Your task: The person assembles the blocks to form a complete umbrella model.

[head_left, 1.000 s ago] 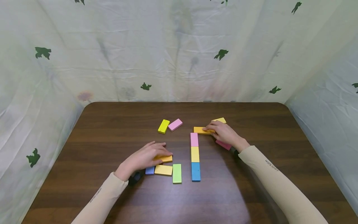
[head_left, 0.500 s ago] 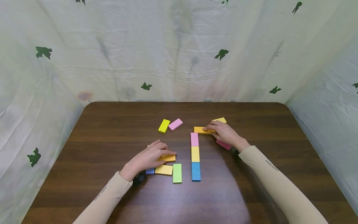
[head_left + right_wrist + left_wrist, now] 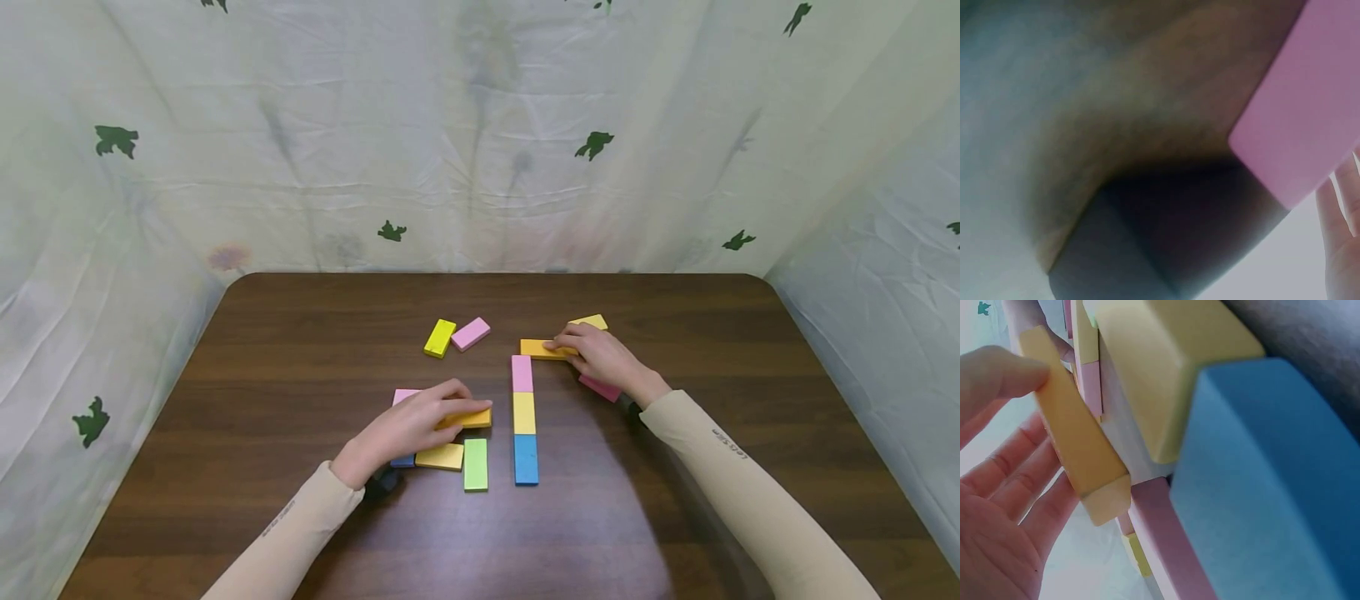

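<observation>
My left hand [image 3: 412, 425] holds an orange block [image 3: 474, 418] low over the table, left of a column of blocks. In the left wrist view, the thumb presses one face of this orange block [image 3: 1075, 425] with fingers behind it. The column runs pink [image 3: 521, 373], yellow and blue from far to near. Across its far end lies another orange block [image 3: 534, 349]. My right hand [image 3: 603, 358] grips that one, fingertips on top and thumb at the near edge. Part of a pink block [image 3: 1304, 112] fills the right wrist view's upper right, beside that hand's fingers.
Near the left hand lie a green block [image 3: 476, 465], a pale yellow block [image 3: 441, 456], a blue block [image 3: 403, 460] and a pink block [image 3: 405, 395]. Bright yellow [image 3: 439, 339] and pink blocks lie farther back. A yellow block [image 3: 592, 322] and a dark pink block [image 3: 598, 387] flank the right hand.
My left hand has moved right and slightly away with the orange block, toward the column, uncovering the pink block behind it. The right hand has stayed in place.
</observation>
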Available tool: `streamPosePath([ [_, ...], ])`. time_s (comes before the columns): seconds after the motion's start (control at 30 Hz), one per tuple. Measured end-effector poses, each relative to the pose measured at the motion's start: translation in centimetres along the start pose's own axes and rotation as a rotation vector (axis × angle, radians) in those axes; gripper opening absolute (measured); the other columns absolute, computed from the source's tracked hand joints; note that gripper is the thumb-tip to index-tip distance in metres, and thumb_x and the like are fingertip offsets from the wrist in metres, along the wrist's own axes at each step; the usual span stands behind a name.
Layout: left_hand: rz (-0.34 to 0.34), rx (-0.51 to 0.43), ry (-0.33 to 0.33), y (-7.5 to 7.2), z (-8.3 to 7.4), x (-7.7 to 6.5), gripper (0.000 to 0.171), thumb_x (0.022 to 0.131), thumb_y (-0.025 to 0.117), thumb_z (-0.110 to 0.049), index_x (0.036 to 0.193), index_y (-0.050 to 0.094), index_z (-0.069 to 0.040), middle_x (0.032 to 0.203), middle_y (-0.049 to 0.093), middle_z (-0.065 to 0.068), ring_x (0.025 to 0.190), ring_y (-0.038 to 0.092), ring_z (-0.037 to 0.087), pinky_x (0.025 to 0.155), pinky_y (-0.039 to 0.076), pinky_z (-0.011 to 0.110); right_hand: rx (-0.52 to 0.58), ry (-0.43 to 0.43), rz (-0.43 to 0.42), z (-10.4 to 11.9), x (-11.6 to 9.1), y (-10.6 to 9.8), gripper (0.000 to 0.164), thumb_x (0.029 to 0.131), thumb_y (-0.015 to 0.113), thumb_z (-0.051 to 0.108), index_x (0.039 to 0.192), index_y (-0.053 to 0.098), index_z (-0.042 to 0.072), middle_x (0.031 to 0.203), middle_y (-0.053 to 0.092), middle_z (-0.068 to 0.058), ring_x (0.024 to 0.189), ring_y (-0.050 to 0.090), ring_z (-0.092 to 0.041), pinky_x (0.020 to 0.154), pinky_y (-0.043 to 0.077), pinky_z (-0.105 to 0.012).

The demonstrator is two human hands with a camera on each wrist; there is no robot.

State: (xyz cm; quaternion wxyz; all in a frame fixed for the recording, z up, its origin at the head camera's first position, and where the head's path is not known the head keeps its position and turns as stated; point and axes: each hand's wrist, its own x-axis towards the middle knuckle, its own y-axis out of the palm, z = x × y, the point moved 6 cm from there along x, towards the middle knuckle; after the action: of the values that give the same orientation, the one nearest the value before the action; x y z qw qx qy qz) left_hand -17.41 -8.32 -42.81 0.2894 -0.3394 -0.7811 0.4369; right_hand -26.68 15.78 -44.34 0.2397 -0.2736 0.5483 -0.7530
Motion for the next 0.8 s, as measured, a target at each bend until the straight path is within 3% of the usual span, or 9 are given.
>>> streamPosePath([
  [0.27,-0.052,0.029,0.05,-0.6,-0.3,0.6,0.047,0.086,0.07,-0.004,0.13,0.061,-0.013,0.109,0.057,0.003,0.086,0.054,0.012,0.073,0.047,0.021,-0.008,0.009,0.01,0.0,0.0,0.0,0.035,0.084,0.069,-0.001,0.117,0.07,0.01,0.099,0.061,-0.004,0.09,0.056,-0.02,0.082,0.05,-0.037],
  [0.8,-0.084,0.06,0.009,-1.9,0.7,2.6,0.041,0.085,0.069,-0.003,0.125,0.065,-0.012,0.113,0.06,0.005,0.094,0.057,0.015,0.078,0.05,0.026,-0.006,0.01,0.006,0.0,0.0,0.1,0.034,0.085,0.069,-0.001,0.117,0.07,0.011,0.098,0.06,-0.004,0.087,0.055,-0.02,0.08,0.049,-0.037],
])
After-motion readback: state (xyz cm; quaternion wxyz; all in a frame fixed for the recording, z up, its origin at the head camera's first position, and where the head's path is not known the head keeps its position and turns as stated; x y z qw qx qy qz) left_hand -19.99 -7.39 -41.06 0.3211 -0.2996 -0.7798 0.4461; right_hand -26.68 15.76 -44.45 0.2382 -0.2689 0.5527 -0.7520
